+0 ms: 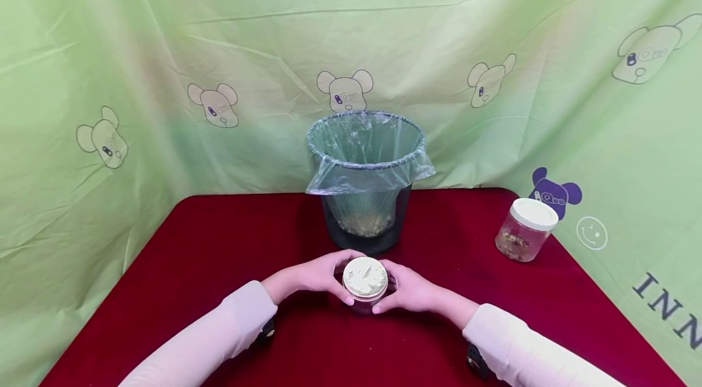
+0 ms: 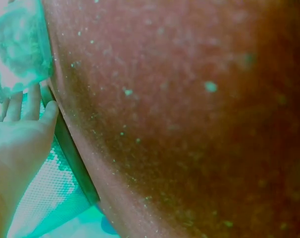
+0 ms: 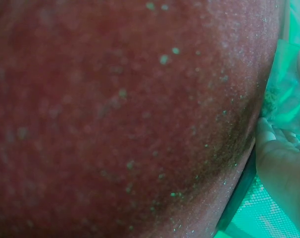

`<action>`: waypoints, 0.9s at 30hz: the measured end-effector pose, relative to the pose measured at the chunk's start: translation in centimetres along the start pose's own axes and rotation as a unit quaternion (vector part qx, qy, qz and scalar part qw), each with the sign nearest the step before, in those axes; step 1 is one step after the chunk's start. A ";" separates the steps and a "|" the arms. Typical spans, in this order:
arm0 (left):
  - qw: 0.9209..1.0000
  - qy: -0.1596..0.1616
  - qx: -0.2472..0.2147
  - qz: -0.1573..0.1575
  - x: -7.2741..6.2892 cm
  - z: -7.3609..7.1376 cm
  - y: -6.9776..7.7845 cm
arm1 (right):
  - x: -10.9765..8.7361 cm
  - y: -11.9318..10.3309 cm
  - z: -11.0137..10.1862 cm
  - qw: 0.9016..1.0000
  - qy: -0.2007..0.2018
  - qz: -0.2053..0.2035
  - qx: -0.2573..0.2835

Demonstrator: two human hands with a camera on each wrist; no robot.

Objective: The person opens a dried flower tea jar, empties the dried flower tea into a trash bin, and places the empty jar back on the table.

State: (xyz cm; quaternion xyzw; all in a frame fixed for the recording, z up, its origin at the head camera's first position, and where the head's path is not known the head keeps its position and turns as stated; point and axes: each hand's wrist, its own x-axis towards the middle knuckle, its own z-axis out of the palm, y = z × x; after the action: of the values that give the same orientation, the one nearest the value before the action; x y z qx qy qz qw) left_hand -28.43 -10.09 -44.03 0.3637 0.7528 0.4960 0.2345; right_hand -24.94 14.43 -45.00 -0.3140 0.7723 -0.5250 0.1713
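A small clear jar [image 1: 366, 280] with a pale, rough-looking top is held between both hands over the near middle of the table. My left hand [image 1: 318, 274] grips its left side, the thumb at the front. From the right, my right hand [image 1: 411, 291] curls round the other side, its thumb also in front. In the left wrist view the jar [image 2: 22, 47] shows lumpy contents through its wall, above the fingers of the left hand [image 2: 24, 139]. The right wrist view catches part of the jar [image 3: 283, 94] beside the right hand [image 3: 286, 158].
Just behind the hands stands a dark mesh wastebasket [image 1: 406, 192] lined with a clear plastic bag [image 1: 362, 178]. Near the right edge sits a larger clear jar [image 1: 525, 231] with a white lid and some brownish contents. A dark red cloth [image 1: 230, 241] covers the table.
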 end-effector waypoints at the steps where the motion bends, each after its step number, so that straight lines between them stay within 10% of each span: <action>1: 1.000 0.001 0.003 0.001 0.0 0.0 -0.1 | 0.0 0.0 0.0 1.000 0.001 0.001 0.000; 15: 0.994 0.091 0.050 -0.015 -1.1 1.7 0.5 | 0.0 -0.1 0.0 1.000 0.000 -0.004 0.003; 27: 0.956 0.240 0.157 -0.056 -2.0 4.7 1.9 | 0.0 0.0 0.1 1.000 -0.002 -0.007 0.008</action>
State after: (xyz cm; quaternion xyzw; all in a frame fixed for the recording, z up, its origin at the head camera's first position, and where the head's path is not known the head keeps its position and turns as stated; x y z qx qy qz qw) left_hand -23.25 -8.52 -44.19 0.2241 0.8744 0.4300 0.0143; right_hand -24.90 14.40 -45.06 -0.3187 0.7659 -0.5315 0.1714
